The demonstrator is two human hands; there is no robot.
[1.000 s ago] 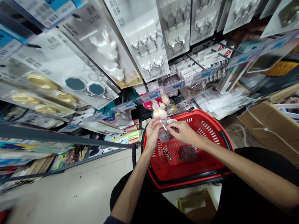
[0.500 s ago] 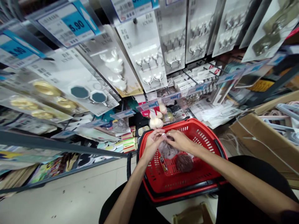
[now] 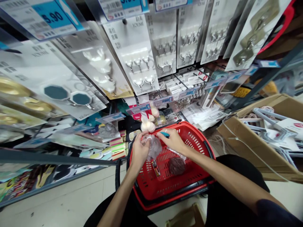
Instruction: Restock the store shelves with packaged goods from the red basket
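Observation:
My left hand (image 3: 140,149) is closed at the far left rim of a red shopping basket (image 3: 151,198). Its fingers pinch the white loop of a pale grey mesh bath puff (image 3: 155,149), which hangs into the basket. My right hand (image 3: 174,140), with a ring on one finger, is closed round a small teal object (image 3: 165,134); most of that object is hidden. Inside the basket lie a brown bath puff (image 3: 177,166) and a small black, red and yellow packet (image 3: 156,168). A thin clear package (image 3: 176,153) lies under my right wrist.
Carded wall hooks (image 3: 139,72) hang in rows ahead, under price tags (image 3: 50,17). Cream puffs (image 3: 148,122) hang just beyond the basket rim. A cardboard box (image 3: 248,148) with hangers stands at the right. A shelf edge (image 3: 59,186) runs along the left.
My right hand has come away from the grey puff and now shows a teal object in its grip. My left hand keeps the puff. The view has shifted right.

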